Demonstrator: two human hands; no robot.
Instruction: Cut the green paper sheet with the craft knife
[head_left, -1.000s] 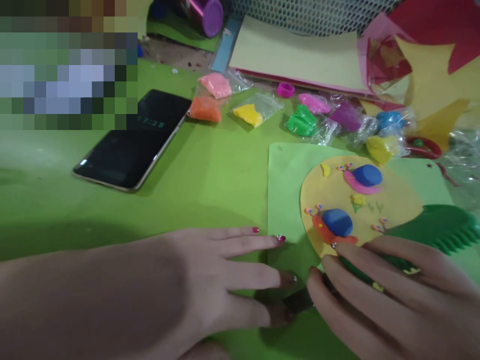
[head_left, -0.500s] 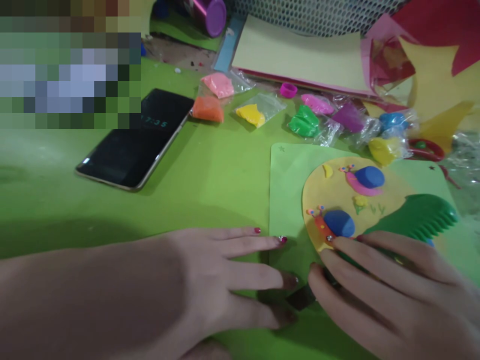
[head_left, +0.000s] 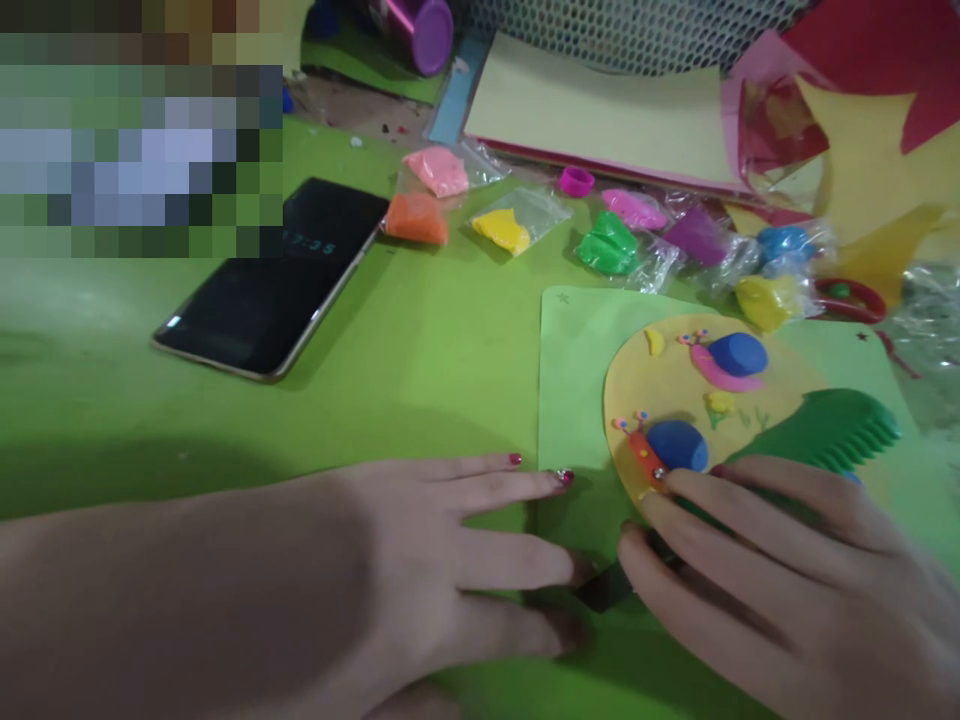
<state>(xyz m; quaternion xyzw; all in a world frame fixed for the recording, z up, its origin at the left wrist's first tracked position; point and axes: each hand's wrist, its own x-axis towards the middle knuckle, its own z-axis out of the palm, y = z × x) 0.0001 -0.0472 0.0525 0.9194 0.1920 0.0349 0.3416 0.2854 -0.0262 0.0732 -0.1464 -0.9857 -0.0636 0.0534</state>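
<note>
My right hand (head_left: 795, 570) grips a green plastic modelling tool (head_left: 832, 430) at its middle. The tool's wide toothed end sticks out to the upper right; a dark flat end shows beside the thumb. Under it lies a pale green card (head_left: 570, 370) bearing a yellow disc (head_left: 626, 370). On the disc sit an orange clay snail (head_left: 645, 455) with a blue shell, a pink clay snail (head_left: 724, 370) with a blue shell, and a small yellow flower (head_left: 720, 402). My left hand (head_left: 465, 550) rests palm down, fingers spread, its fingertips at the card's left edge.
A phone (head_left: 277, 280) lies to the left. Several clay packets, including a green one (head_left: 607, 243) and an orange one (head_left: 416, 218), line the area behind the card. Farther back are coloured paper sheets (head_left: 600, 105), a perforated basket (head_left: 637, 30) and a purple metallic container (head_left: 427, 35).
The toothed end of the green modelling tool has shifted slightly left over the card. My left hand has stayed almost still.
</note>
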